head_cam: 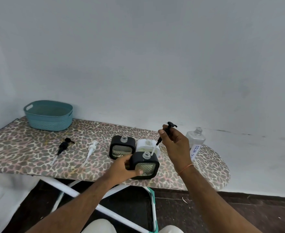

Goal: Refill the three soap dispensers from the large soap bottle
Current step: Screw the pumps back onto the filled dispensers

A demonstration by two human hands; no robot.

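Three square soap dispensers stand with bare open necks on the leopard-print ironing board [29,158]. My left hand [121,169] grips the nearest black dispenser [146,165] by its left side. A second black dispenser [123,147] and a white dispenser [146,144] stand just behind it. My right hand [175,142] holds a black pump [165,133] up, the white tube's tip just beside the near dispenser's neck. The large clear soap bottle [195,137], uncapped, with a "DISH" label, stands behind my right hand.
A black pump [63,146] and a white pump [91,149] lie on the board to the left. A teal basket [48,116] sits at the far left corner by the wall. The board's white legs and dark floor are below.
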